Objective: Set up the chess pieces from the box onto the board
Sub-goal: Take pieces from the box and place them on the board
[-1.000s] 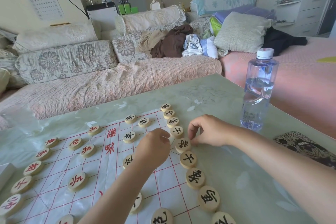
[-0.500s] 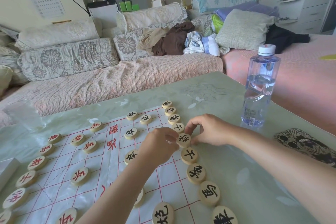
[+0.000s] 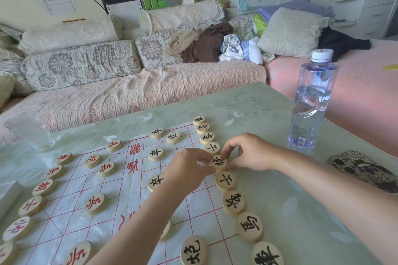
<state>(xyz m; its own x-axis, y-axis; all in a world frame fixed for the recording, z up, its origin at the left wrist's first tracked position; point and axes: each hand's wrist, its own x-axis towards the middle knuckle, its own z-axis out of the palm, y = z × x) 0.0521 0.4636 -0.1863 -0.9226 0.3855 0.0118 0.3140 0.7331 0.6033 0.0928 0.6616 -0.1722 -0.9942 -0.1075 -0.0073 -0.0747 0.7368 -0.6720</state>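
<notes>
A plastic sheet chess board (image 3: 120,206) with red lines lies on the table. Round wooden pieces with red characters stand along its left side, ones with black characters along its right side. My left hand (image 3: 187,170) and my right hand (image 3: 247,153) meet over the black general piece (image 3: 218,162) in the middle of the right-hand row. Both hands pinch that piece at its edges, the left from the left, the right from above and the right. My left forearm hides a piece lower on the board.
A water bottle (image 3: 312,101) stands at the table's right edge. A patterned phone case (image 3: 364,170) lies right of my right arm. A clear cup (image 3: 28,131) stands at the far left, a white box corner (image 3: 8,193) at the left edge. A sofa runs behind.
My left hand has moved right to reach the black general piece, joining the right hand's fingers on it. The piece has shifted slightly within the row.
</notes>
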